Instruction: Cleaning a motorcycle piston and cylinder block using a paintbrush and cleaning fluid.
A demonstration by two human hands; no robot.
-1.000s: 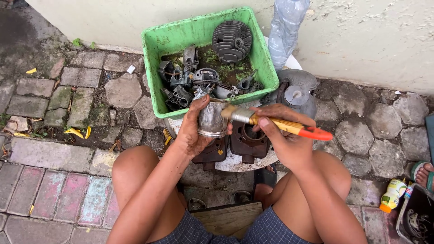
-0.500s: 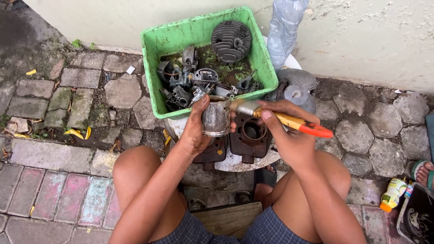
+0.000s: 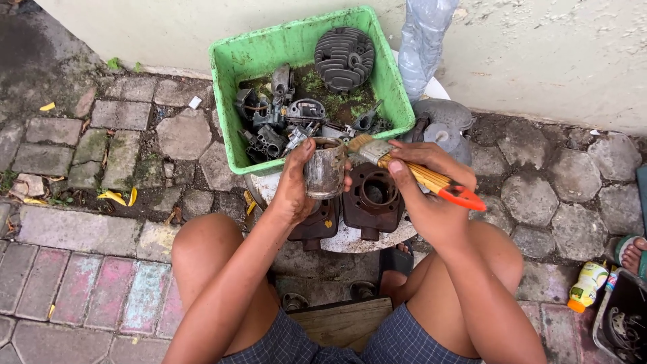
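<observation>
My left hand [image 3: 295, 180] grips a dirty metal piston [image 3: 324, 172], held upright in front of me. My right hand [image 3: 423, 192] holds a paintbrush [image 3: 419, 174] with a wooden handle and an orange-red tip; its bristles touch the piston's upper right edge. Just below the piston, two dark engine cylinder blocks [image 3: 372, 199] rest on a round white lid [image 3: 350, 237]. Behind them stands a green plastic tub [image 3: 296, 47] holding several greasy engine parts and a finned cylinder head [image 3: 344, 58].
A clear plastic bottle [image 3: 421, 42] leans on the wall by a grey metal cover [image 3: 441, 125]. A yellow bottle [image 3: 587, 285], a dark tray [image 3: 621, 323] and another person's foot [image 3: 632, 253] are at the right. A wooden stool edge [image 3: 340, 321] shows between my knees on paving stones.
Both hands drifted slightly left and down with the piston. The brush moved along the piston's top edge, staying in contact.
</observation>
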